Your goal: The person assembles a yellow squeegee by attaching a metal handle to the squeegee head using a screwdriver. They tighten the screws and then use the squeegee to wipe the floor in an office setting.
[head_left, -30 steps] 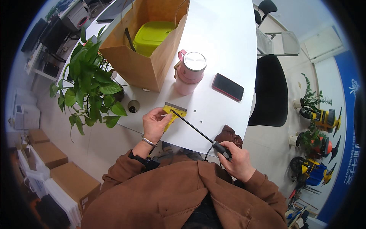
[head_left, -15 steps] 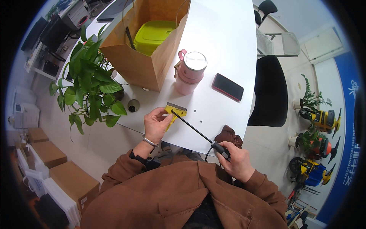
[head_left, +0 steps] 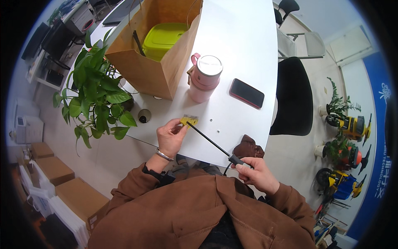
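While my left hand pinches the scraper over the bench, my right hand grips the screwdriver, its tip at the scraper; from afar I see 2 small bits lying nearby.

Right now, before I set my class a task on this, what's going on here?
A person holds a yellow scraper in the fingers of the left hand, over the white table. The right hand grips a screwdriver by its handle, its tip apparently touching the scraper. Two small bits lie to the right. Beyond, a pink flask stands upright, with a phone to its right.
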Tool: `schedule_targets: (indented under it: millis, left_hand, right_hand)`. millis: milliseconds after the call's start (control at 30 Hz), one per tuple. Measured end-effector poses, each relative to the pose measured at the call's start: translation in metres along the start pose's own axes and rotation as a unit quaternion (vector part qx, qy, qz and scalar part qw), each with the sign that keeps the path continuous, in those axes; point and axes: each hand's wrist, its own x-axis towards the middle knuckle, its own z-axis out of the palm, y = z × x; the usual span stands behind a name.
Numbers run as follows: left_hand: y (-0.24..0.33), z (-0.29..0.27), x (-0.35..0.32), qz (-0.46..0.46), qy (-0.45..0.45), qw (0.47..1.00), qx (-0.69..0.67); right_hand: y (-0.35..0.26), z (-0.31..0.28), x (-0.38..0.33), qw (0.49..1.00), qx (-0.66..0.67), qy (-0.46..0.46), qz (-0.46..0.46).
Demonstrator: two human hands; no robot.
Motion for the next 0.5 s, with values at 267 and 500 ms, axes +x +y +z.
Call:
schedule_targets:
  millis: [267,500]
  left_hand:
    - [-0.002,0.001,0.001,-0.028,0.0,0.999,-0.023]
    - [0.003,0.001,0.002,-0.041,-0.004,0.998,-0.041]
  right_hand:
    - [-0.002,0.018,-0.002,0.728,-0.568,0.184,-0.337]
    - [-0.008,0.018,-0.001,0.76,-0.519,0.165,-0.354]
